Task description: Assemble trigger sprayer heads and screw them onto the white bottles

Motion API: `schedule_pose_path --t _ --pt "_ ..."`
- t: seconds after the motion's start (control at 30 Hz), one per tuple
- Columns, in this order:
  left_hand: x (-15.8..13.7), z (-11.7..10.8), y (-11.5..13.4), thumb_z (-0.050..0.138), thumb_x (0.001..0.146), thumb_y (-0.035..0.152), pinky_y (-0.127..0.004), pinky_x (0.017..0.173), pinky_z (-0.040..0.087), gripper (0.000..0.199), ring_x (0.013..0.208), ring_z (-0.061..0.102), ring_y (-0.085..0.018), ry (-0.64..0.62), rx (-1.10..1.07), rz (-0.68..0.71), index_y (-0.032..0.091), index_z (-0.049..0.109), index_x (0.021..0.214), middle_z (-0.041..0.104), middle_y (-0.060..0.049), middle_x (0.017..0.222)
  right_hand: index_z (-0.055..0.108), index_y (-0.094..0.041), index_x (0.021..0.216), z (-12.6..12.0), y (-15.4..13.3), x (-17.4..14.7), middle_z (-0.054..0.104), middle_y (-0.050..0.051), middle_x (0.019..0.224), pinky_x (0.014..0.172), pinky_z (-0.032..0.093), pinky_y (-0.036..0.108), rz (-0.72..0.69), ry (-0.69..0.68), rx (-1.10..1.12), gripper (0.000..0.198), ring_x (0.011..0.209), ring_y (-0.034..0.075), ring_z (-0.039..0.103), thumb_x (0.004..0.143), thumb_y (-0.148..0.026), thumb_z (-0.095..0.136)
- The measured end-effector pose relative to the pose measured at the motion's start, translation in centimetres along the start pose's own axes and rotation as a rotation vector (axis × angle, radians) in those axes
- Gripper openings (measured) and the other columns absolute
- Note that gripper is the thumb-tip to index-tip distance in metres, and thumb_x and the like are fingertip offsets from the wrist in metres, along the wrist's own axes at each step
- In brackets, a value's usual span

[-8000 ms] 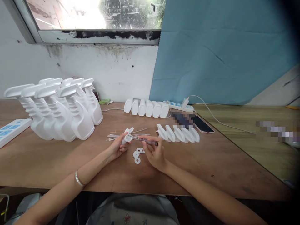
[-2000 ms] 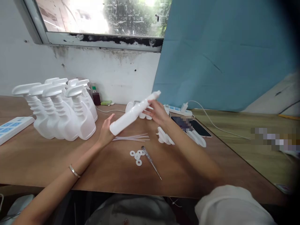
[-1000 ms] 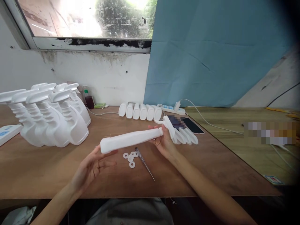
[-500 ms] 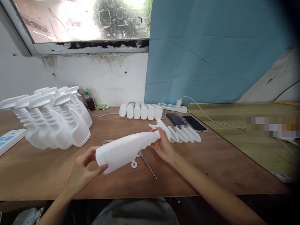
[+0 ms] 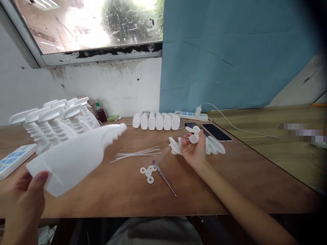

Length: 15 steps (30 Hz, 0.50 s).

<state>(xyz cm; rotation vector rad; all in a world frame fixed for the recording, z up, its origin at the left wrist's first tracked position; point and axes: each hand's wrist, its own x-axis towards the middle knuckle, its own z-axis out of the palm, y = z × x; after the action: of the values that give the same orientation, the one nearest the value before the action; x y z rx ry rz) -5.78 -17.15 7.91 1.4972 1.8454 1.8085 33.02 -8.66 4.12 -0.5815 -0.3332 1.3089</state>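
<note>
My left hand is closed on the base of a white plastic bottle, which lies tilted in the air with its open neck pointing up and right. Over the right of the table, my right hand grips a white spray head, its round collar turned toward me; part of it is hidden by my fingers. Close beside that hand lie more spray heads in a row. Several white ring washers, a screwdriver with a clear handle and a bundle of thin white tubes lie between my hands.
Assembled white spray bottles stand at the left, behind the raised bottle, near a power strip. A row of white bottles lies along the wall. At the back right are a phone, another power strip and a cable.
The bottle and spray head have come apart. My left hand has carried the bottle left and toward me, while my right hand has moved right with the spray head.
</note>
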Motion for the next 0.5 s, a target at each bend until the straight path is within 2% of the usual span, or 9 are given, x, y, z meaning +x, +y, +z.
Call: schedule_pose_path --t 0.03,0.1,0.17,0.23,0.27,0.33,0.4,0.5 --pt "0.0 0.1 0.7 0.057 0.065 0.042 -0.029 0.061 0.048 0.021 0.077 0.061 -0.02 0.028 -0.026 0.028 0.029 0.053 0.08 0.064 0.007 0.088 0.053 -0.017 0.064 0.1 0.0 -0.2 0.059 -0.002 0.052 0.039 0.047 0.01 0.008 0.026 0.036 0.039 0.043 0.005 0.055 0.077 -0.054 0.046" --pt "0.2 1.3 1.9 0.067 0.054 0.045 -0.029 0.055 0.047 0.034 0.063 0.06 -0.019 0.018 0.07 0.052 0.027 0.049 0.075 0.062 0.006 0.072 0.055 -0.016 0.065 0.4 0.1 -0.6 0.058 -0.001 0.051 0.038 0.046 0.01 0.039 0.05 0.079 0.04 0.043 0.005 0.055 0.079 -0.052 0.045" --pt "0.7 3.4 2.6 0.069 0.048 0.053 -0.027 0.049 0.043 0.045 0.051 0.056 -0.018 -0.057 0.278 0.084 0.024 0.047 0.075 0.057 0.005 0.058 0.056 -0.015 0.065 0.6 0.5 -1.1 0.058 0.0 0.051 0.037 0.046 0.01 0.094 0.018 0.057 0.042 0.044 0.006 0.056 0.079 -0.053 0.045" --pt "2.0 6.2 2.7 0.065 0.052 0.059 -0.027 0.052 0.042 0.047 0.051 0.056 -0.017 -0.153 0.478 0.204 0.022 0.046 0.073 0.054 0.004 0.054 0.056 -0.015 0.065 0.7 1.0 -1.4 0.058 0.001 0.051 0.036 0.046 0.01 0.151 -0.017 0.025 0.044 0.043 0.006 0.056 0.077 -0.055 0.046" --pt "2.8 7.8 2.5 0.061 0.055 0.062 -0.027 0.055 0.042 0.047 0.052 0.056 -0.017 -0.227 0.529 0.245 0.021 0.046 0.072 0.055 0.003 0.055 0.056 -0.015 0.065 0.6 1.3 -1.6 0.059 0.001 0.051 0.036 0.046 0.01 0.177 -0.037 0.011 0.044 0.042 0.006 0.056 0.076 -0.056 0.047" --pt "4.9 10.9 1.6 0.054 0.059 0.066 -0.028 0.058 0.042 0.049 0.057 0.057 -0.019 -0.265 0.572 0.285 0.019 0.048 0.074 0.058 0.0 0.062 0.057 -0.014 0.065 0.6 1.7 -1.8 0.059 0.002 0.052 0.036 0.046 0.01 0.213 -0.074 -0.009 0.046 0.041 0.006 0.056 0.076 -0.057 0.046" --pt "6.9 14.1 0.3 0.05 0.061 0.068 -0.03 0.062 0.042 0.053 0.066 0.059 -0.023 -0.253 0.6 0.305 0.018 0.05 0.078 0.06 -0.005 0.07 0.057 -0.014 0.064 0.7 2.0 -2.0 0.06 0.003 0.052 0.036 0.045 0.01 0.232 -0.104 -0.021 0.047 0.041 0.007 0.055 0.076 -0.058 0.046" --pt "9.4 18.2 -2.0 0.051 0.06 0.069 -0.032 0.066 0.043 0.058 0.076 0.059 -0.027 -0.226 0.608 0.256 0.016 0.05 0.085 0.062 -0.009 0.078 0.057 -0.013 0.063 0.9 2.0 -2.3 0.059 0.003 0.051 0.034 0.044 0.01 0.24 -0.106 -0.026 0.049 0.039 0.007 0.054 0.077 -0.058 0.044"
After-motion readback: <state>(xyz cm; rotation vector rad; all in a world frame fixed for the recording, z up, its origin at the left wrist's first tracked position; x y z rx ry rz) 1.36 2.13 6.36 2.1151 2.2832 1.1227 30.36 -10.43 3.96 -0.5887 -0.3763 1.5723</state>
